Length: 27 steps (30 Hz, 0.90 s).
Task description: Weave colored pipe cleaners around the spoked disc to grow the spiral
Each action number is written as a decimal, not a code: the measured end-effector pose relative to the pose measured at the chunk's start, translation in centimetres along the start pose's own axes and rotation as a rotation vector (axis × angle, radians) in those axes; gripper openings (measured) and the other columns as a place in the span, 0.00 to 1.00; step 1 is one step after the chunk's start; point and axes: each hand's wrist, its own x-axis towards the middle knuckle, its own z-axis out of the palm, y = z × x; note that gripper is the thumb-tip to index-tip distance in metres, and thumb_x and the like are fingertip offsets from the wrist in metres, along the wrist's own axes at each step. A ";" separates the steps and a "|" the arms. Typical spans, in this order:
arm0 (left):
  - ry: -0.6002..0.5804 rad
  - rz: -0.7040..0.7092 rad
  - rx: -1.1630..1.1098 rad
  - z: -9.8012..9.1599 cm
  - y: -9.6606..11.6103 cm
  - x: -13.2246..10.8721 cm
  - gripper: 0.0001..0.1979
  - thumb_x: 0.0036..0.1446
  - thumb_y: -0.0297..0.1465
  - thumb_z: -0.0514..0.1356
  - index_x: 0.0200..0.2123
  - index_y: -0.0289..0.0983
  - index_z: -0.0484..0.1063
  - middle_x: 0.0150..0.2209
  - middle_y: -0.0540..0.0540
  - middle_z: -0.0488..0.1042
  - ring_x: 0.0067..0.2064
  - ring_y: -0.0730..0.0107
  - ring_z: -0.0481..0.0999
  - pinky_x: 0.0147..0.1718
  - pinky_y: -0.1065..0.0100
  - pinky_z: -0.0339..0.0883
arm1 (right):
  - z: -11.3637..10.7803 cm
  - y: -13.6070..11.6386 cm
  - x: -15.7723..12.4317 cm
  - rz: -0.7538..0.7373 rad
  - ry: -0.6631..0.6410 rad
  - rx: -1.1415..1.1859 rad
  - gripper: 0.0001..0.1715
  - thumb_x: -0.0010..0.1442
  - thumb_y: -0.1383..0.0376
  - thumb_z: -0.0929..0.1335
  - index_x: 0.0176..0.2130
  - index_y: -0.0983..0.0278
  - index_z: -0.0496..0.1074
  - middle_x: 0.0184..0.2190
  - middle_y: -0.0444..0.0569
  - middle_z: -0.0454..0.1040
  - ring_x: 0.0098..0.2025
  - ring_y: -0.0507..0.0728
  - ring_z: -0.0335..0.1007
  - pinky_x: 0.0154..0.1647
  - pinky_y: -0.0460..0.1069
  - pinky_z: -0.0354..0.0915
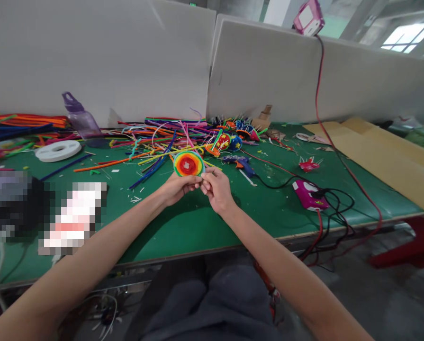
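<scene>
A round coil of rainbow-coloured pipe cleaner (188, 164), red at the centre and green to pale blue at the rim, is held up over the green table. My left hand (182, 187) grips it at its lower edge, thumb across the front. At the coil's lower right edge, my right hand (216, 188) is closed, thumb and forefinger pinched together close to the left fingertips. What the right fingers pinch is too small to make out. Just behind the hands lie many loose pipe cleaners (158, 161) in mixed colours. A blue glue gun (243, 165) rests to the right.
On the left are a purple bottle (84, 124), a white spool (58, 150) and a blurred-out bright object (75, 215). Starry decorated pieces (229, 141) lie behind the hands. At right, a magenta power socket (309, 195) with cables, a small red piece (309, 164) and brown cardboard (378, 156).
</scene>
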 end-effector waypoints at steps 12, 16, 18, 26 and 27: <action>-0.015 -0.038 0.009 -0.3 -0.2 0.1 0.09 0.35 0.26 0.69 0.22 0.33 0.71 0.21 0.51 0.71 0.22 0.80 0.67 0.22 0.76 0.63 | 0.0 0.4 0.1 -0.014 0.016 -0.027 0.10 0.42 0.67 0.68 0.28 0.61 0.64 0.09 0.29 0.55 0.12 0.44 0.51 0.14 0.42 0.50; -0.029 -0.043 0.007 -0.3 -0.1 0.0 0.08 0.36 0.26 0.69 0.21 0.33 0.71 0.20 0.52 0.70 0.22 0.81 0.67 0.22 0.77 0.62 | 0.0 0.3 0.0 0.003 -0.003 -0.043 0.09 0.44 0.66 0.68 0.28 0.61 0.63 0.09 0.30 0.55 0.11 0.45 0.50 0.13 0.43 0.48; -0.038 -0.051 0.004 -0.2 -0.1 0.0 0.08 0.36 0.26 0.68 0.21 0.33 0.71 0.19 0.52 0.69 0.22 0.81 0.66 0.22 0.77 0.62 | 0.0 0.1 -0.1 0.007 -0.014 -0.063 0.07 0.45 0.66 0.67 0.27 0.61 0.62 0.09 0.30 0.55 0.11 0.45 0.50 0.13 0.43 0.48; -0.084 -0.040 -0.013 -0.4 0.0 0.1 0.08 0.37 0.27 0.68 0.20 0.33 0.71 0.18 0.52 0.69 0.21 0.82 0.65 0.21 0.78 0.61 | 0.1 -0.1 -0.5 -0.016 -0.048 -0.118 0.07 0.48 0.64 0.66 0.27 0.60 0.60 0.09 0.31 0.56 0.10 0.46 0.52 0.11 0.43 0.45; -0.076 -0.037 -0.018 -0.4 0.0 0.1 0.08 0.37 0.27 0.68 0.20 0.33 0.71 0.18 0.52 0.68 0.21 0.82 0.66 0.21 0.78 0.61 | 0.1 -0.1 -0.5 -0.018 -0.052 -0.124 0.08 0.48 0.63 0.67 0.27 0.60 0.61 0.09 0.31 0.56 0.10 0.46 0.52 0.11 0.43 0.45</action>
